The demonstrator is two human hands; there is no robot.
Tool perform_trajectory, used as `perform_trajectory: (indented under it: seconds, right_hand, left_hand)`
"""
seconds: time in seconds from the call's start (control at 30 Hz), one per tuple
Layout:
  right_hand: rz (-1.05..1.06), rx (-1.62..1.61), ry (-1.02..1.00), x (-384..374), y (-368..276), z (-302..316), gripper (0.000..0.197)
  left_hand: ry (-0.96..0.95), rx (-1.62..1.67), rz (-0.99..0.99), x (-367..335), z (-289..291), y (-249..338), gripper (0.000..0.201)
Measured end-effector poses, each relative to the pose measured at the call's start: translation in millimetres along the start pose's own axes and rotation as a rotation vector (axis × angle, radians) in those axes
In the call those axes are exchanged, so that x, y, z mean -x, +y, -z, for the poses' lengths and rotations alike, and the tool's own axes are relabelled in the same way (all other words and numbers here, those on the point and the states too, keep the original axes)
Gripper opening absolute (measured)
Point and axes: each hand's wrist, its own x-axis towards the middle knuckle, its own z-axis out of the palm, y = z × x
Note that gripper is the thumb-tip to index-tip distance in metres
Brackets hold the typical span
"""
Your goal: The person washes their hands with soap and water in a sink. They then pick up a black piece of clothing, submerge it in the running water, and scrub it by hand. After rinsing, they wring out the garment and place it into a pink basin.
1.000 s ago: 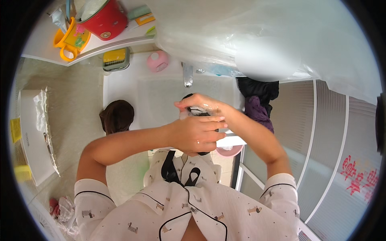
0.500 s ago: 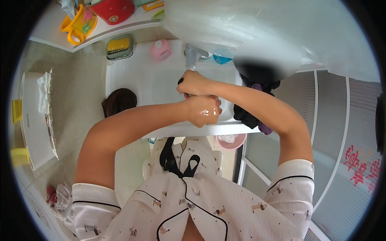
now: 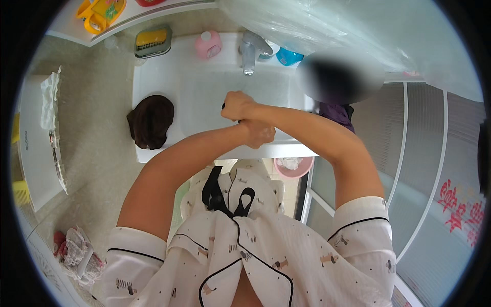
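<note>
Over the near part of a white sink [image 3: 204, 77], my two hands meet with the wrists crossing. My right hand [image 3: 238, 106] is a closed fist on the far side. My left hand [image 3: 260, 133] is closed just nearer to me, its skin wet. A bit of dark material [image 3: 223, 106] pokes out at the right fist, and a dark spot shows between the hands; what they grip is mostly hidden. Beyond them stands a chrome faucet [image 3: 248, 53]. A bunched dark brown cloth [image 3: 152, 122] lies on the sink's left rim.
Along the back stand a pink bottle [image 3: 208, 44], a blue bottle [image 3: 289, 57] and a soap box with a yellow sponge [image 3: 152, 38]. Purple and black cloth [image 3: 337, 115] lies at the right rim. A blurred dark object [image 3: 340, 79] hangs close above it. A pink basin [image 3: 294, 166] is below.
Both fists have stayed together and shifted slightly left. The view has tilted, so more of the sink and faucet shows. White suds on my left hand are less visible.
</note>
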Motion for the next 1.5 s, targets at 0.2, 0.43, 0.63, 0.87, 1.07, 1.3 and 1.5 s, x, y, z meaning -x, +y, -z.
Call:
perform_trajectory:
  seconds: [0.2, 0.43, 0.63, 0.87, 1.07, 1.3, 1.5]
  right_hand:
    - [-0.005, -0.249, 0.105, -6.8, 7.6, 2.3, 0.017]
    - [0.125, -1.578, -0.152, 50.3, 74.9, 10.1, 0.032]
    - [0.524, -1.601, 0.164, 163.0, 45.5, 2.5, 0.051]
    - [0.205, -0.877, 0.969, 234.2, 50.4, -34.9, 0.043]
    - [-0.007, -0.898, 1.357, 336.3, 87.7, -74.0, 0.037]
    - [-0.226, -1.277, 1.512, 388.0, 180.0, -163.7, 0.040]
    - [-0.655, -1.114, 1.502, 330.6, 295.9, -280.1, 0.045]
  left_hand:
    - [0.083, -0.136, -0.084, 12.5, -37.5, -15.9, 0.004]
    - [1.033, 0.027, -0.147, 99.1, -17.6, -8.0, 0.031]
    - [1.233, 1.966, 0.813, 88.9, 27.7, 0.0, 0.044]
    - [0.881, 2.212, 0.816, 33.8, 69.5, -5.0, 0.040]
    - [0.446, 1.830, 0.479, 11.3, 111.5, 41.7, 0.062]
    - [0.234, 1.730, 0.441, -36.3, 65.7, 39.2, 0.045]
    - [0.194, 1.692, 0.591, -49.5, 36.1, 37.3, 0.041]
